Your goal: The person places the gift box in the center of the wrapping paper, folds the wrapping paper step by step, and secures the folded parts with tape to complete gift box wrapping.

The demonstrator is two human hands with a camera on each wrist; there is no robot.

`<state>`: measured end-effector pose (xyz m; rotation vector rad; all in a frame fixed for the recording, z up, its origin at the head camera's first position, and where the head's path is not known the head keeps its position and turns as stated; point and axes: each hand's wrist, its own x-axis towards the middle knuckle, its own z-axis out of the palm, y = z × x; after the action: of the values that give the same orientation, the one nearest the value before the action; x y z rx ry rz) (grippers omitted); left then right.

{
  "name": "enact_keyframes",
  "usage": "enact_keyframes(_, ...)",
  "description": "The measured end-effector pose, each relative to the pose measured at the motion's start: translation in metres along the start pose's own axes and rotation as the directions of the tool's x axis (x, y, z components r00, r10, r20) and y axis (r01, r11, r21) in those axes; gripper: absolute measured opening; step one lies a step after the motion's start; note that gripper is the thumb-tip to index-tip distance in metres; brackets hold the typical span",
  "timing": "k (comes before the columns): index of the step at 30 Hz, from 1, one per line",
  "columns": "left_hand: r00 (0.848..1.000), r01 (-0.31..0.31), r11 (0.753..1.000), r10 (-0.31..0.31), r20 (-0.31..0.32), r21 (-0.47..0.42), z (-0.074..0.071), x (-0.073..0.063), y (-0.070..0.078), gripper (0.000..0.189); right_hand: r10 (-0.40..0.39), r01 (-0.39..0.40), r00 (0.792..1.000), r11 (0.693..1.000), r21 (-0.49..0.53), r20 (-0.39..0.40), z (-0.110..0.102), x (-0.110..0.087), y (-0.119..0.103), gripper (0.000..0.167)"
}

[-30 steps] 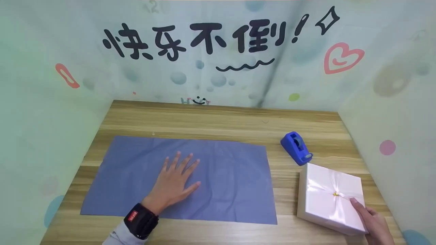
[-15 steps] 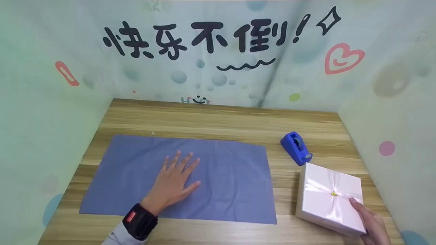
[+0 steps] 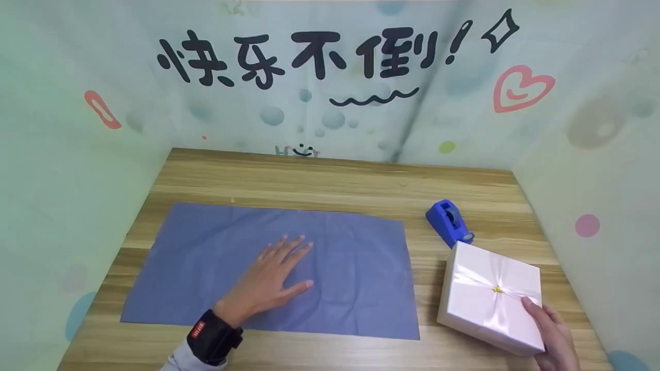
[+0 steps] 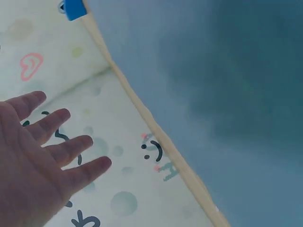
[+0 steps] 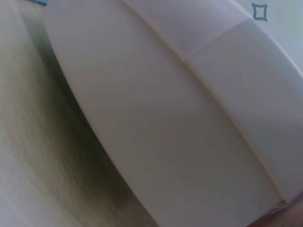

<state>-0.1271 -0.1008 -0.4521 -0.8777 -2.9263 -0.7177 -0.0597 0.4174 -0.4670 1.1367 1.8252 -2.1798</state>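
Note:
A blue-grey sheet (image 3: 361, 273) lies spread and lightly creased on the wooden table. Over its middle is my left hand (image 3: 265, 286), palm down with fingers extended and thumb held apart; the left wrist view shows the fingers (image 4: 80, 146) straight and holding nothing. At the right, my right hand (image 3: 554, 335) grips a white gift box (image 3: 469, 304) by its near right corner, thumb on the lid. A pale satin ribbon with a small gold knot crosses the lid. In the right wrist view the box (image 5: 142, 109) fills most of the picture, tilted above the table, and hides most of the hand.
Behind the box stands a blue tape dispenser (image 3: 448, 221), its near end right at the box's far corner in the head view. Printed cloth walls (image 3: 361, 118) enclose the wooden table (image 3: 309, 175) at the back and both sides.
The gift box has shifted slightly left and away from me in my right hand. My left hand has turned a little rightward, its fingers now closer together.

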Motion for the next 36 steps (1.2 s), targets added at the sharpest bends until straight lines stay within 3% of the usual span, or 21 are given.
enact_keyframes(3,0.999,-0.03,0.995,0.031,0.009,-0.096,0.001,0.001,0.005,0.072,-0.008,0.008,0.999,1.0,0.017,0.044,0.009,-0.003,-0.002,0.037)
enact_keyframes(6,0.998,-0.06,0.979,0.063,0.006,-0.194,0.002,0.002,0.01,0.074,-0.019,0.018,0.995,1.0,0.012,0.093,0.019,-0.008,-0.003,0.052)
enact_keyframes(9,0.995,-0.094,0.946,0.094,-0.016,-0.311,0.006,0.004,0.015,0.073,-0.054,0.053,0.99,0.999,0.008,0.128,0.03,-0.013,-0.004,0.062)
enact_keyframes(11,0.994,-0.112,0.916,0.105,-0.039,-0.386,0.009,0.005,0.017,0.072,-0.095,0.095,0.985,0.995,0.012,0.145,0.038,-0.017,-0.004,0.053)
enact_keyframes(14,0.993,-0.118,0.859,0.094,-0.073,-0.499,0.015,0.008,0.021,0.068,-0.179,0.174,0.968,0.984,0.041,0.177,0.05,-0.022,-0.001,0.033)
enact_keyframes(17,0.995,-0.088,0.797,0.045,-0.086,-0.598,0.023,0.009,0.025,0.064,-0.231,0.223,0.952,0.973,0.058,0.203,0.063,-0.027,0.002,0.025)
enact_keyframes(22,0.996,-0.039,0.649,-0.04,-0.086,-0.759,0.037,0.012,0.031,0.056,-0.218,0.212,0.958,0.976,0.05,0.186,0.086,-0.035,0.003,0.025)
enact_keyframes(25,0.992,-0.025,0.557,-0.088,-0.089,-0.83,0.046,0.015,0.036,0.054,-0.238,0.229,0.95,0.971,0.067,0.201,0.098,-0.039,0.005,0.024)
enact_keyframes(28,0.988,0.01,0.496,-0.139,-0.069,-0.868,0.054,0.017,0.043,0.055,-0.271,0.258,0.936,0.962,0.086,0.225,0.111,-0.043,0.008,0.023)
enact_keyframes(30,0.986,0.034,0.47,-0.16,-0.047,-0.882,0.059,0.02,0.049,0.056,-0.279,0.266,0.931,0.96,0.085,0.236,0.119,-0.045,0.01,0.023)
enact_keyframes(33,0.983,0.081,0.428,-0.184,0.001,-0.9,0.065,0.024,0.059,0.059,-0.276,0.265,0.931,0.961,0.076,0.241,0.131,-0.048,0.013,0.023)
enact_keyframes(36,0.977,0.138,0.364,-0.202,0.066,-0.921,0.069,0.028,0.07,0.062,-0.272,0.264,0.932,0.962,0.066,0.24,0.141,-0.052,0.015,0.023)
